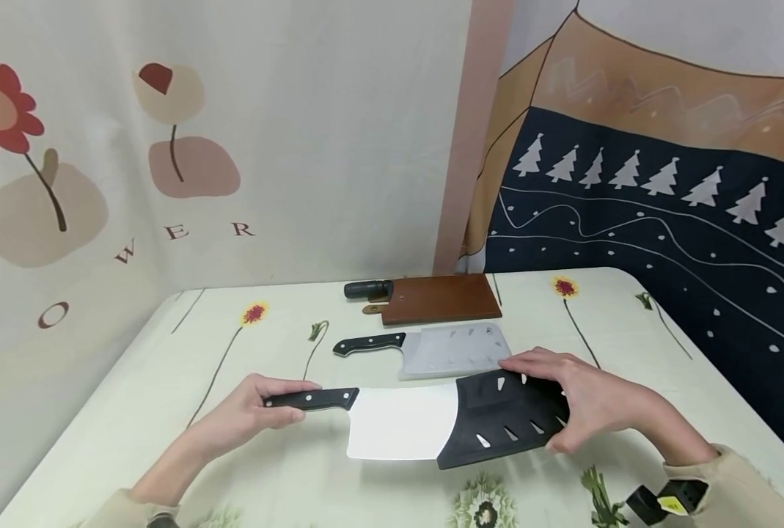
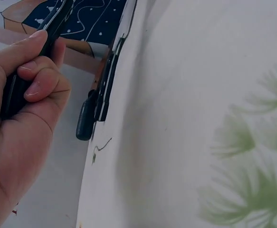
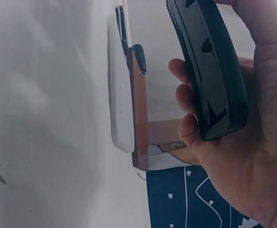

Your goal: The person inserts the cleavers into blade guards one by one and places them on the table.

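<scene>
In the head view my left hand (image 1: 249, 414) grips the black riveted handle of a cleaver (image 1: 401, 422), held over the table with its bright blade pointing right. A black slotted blade guard (image 1: 491, 425) covers the far part of that blade. My right hand (image 1: 590, 403) holds the guard at its outer end, thumb below and fingers above. The left wrist view shows the cleaver handle (image 2: 19, 90) inside curled fingers (image 2: 48, 78). From the right wrist the guard (image 3: 214, 80) appears between my thumb side and fingertips (image 3: 188, 126).
Behind, a second cleaver (image 1: 372, 342) lies in a translucent white guard (image 1: 458, 350). Beyond it a black-handled knife (image 1: 365, 290) lies in a brown sheath (image 1: 444, 297), near the back edge of the flower-patterned tablecloth (image 1: 286, 484). Printed curtains (image 1: 339, 147) hang behind the table.
</scene>
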The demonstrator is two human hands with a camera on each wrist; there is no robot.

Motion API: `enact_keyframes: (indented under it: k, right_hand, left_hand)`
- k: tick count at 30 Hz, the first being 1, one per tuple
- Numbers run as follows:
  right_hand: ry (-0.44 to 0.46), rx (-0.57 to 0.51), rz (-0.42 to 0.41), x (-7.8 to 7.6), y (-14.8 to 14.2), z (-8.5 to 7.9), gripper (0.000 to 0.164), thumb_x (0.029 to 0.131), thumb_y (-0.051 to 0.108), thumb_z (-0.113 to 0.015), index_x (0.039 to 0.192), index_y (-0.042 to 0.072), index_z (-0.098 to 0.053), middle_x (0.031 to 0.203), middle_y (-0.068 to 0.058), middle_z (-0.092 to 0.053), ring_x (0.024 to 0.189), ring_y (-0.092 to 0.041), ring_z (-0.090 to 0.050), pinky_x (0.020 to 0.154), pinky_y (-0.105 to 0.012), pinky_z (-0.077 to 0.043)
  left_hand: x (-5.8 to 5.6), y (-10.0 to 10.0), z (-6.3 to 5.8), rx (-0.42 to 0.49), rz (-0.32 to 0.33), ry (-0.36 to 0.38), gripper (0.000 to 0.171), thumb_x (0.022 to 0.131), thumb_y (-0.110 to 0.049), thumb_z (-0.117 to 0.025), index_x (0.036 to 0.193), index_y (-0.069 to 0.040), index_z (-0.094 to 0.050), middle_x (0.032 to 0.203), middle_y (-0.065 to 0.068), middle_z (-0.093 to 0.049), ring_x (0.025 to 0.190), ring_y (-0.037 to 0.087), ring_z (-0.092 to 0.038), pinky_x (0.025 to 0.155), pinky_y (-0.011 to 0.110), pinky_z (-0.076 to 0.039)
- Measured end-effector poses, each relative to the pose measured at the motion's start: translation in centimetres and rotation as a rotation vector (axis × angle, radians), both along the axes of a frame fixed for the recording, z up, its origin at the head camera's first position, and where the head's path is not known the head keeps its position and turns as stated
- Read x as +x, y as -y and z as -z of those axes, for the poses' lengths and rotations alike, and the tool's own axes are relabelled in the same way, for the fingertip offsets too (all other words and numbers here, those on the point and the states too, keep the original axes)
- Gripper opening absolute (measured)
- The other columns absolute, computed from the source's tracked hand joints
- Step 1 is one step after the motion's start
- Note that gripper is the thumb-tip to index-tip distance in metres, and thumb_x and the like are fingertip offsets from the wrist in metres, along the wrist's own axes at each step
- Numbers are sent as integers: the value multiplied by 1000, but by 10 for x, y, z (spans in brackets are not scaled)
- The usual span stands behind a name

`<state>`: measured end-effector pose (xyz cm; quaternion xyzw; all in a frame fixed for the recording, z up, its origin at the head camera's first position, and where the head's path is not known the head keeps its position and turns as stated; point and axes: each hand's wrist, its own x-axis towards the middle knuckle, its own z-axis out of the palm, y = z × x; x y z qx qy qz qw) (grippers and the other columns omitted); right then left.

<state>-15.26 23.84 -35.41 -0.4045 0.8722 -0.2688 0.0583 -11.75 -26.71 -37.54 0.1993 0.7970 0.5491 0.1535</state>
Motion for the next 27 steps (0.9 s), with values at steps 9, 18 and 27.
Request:
enact_keyframes:
  k: [9, 18, 27]
  right_hand:
    - [8, -13, 19, -1, -2, -1, 99, 53, 28, -90, 146, 25, -57, 140, 2, -57, 122, -19, -53, 90, -47, -48]
    - [-20, -31, 18, -6, -1, 6, 100, 53, 27, -91, 147, 22, -56, 140, 2, -57, 122, -17, -54, 90, -42, -48]
    - [-29, -59, 9, -12, 9, 12, 101, 52, 25, -89, 147, 17, -56, 139, 2, -57, 121, -15, -54, 91, -37, -49]
  left_hand:
    - [5, -9, 1, -13, -55, 8, 39, 93, -10, -74, 131, -1, -69, 122, 12, -71, 91, 15, -61, 73, 26, -49]
    - [11, -25, 3, 33, -57, -40, 39, 92, -6, -74, 130, 3, -68, 121, 19, -68, 83, 11, -59, 68, 23, -48]
    - [10, -48, 4, 48, -78, -54, 40, 91, -6, -75, 129, 5, -68, 113, 19, -69, 72, 8, -51, 61, 21, -42]
